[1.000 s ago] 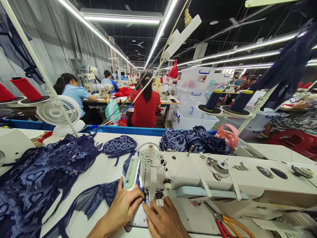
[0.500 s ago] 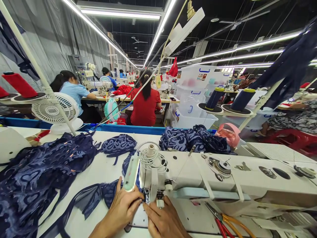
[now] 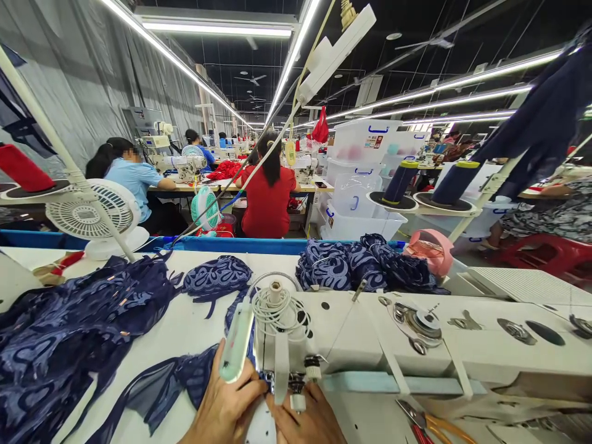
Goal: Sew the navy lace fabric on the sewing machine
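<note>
My left hand (image 3: 227, 398) lies left of the needle area of a white sewing machine (image 3: 351, 320), thumb and forefinger closed at the edge of navy lace fabric (image 3: 201, 373). That fabric runs from behind the hand to a sheer navy strip on the left. On the other side of the presser foot (image 3: 269, 381), my right hand (image 3: 308, 416) has its fingers bent and closed near the left fingertips. The machine head partly covers it, and what it pinches is hidden. A lit lamp (image 3: 237, 345) overlaps the left hand's back.
A heap of navy lace pieces (image 3: 83, 333) covers the table's left. Rolled lace bundles (image 3: 351, 262) sit behind the machine, beside a pink basket (image 3: 430, 251). Orange-handled pliers (image 3: 444, 428) lie at right. A white fan (image 3: 97, 213) stands at left; co-workers sit ahead.
The view has shifted slightly, so the machine and hands appear a little lower. Both hands stay close together at the presser foot.
</note>
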The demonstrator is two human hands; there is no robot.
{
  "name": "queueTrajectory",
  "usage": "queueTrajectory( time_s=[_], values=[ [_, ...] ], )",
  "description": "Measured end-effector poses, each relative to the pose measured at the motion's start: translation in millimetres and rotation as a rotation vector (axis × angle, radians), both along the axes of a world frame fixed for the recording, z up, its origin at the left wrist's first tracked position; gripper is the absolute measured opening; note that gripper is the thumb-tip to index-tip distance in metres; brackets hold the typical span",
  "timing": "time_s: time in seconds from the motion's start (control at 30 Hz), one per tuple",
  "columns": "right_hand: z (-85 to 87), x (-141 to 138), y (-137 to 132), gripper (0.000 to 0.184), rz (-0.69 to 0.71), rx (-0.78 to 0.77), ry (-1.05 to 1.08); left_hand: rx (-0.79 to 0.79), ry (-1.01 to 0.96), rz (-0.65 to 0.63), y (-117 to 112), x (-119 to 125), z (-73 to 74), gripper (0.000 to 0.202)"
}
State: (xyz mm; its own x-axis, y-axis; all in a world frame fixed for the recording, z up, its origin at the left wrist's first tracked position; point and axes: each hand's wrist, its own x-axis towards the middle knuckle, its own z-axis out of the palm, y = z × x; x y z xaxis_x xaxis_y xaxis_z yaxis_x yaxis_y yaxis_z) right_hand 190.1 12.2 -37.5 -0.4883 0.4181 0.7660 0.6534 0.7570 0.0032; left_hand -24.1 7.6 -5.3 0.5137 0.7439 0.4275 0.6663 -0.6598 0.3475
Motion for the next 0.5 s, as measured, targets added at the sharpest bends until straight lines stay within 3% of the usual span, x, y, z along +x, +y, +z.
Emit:
queueTrajectory(
  time_s=[0.2, 0.37, 0.5],
  values=[
    [21.7, 1, -6, 0.035, -0.001, -0.076, -0.01, -0.072, -0.044, 0.067, -5, 4, 11.3, 0.018],
    [29.1, 6, -10, 0.042, 0.034, -0.137, -0.032, -0.191, -0.088, 0.162, -4, 9, 11.7, 0.017],
    [33.0, 8, -14, 0.041, 0.077, -0.208, -0.049, -0.213, -0.098, 0.166, -3, 12, 14.5, 0.018]
  ],
)
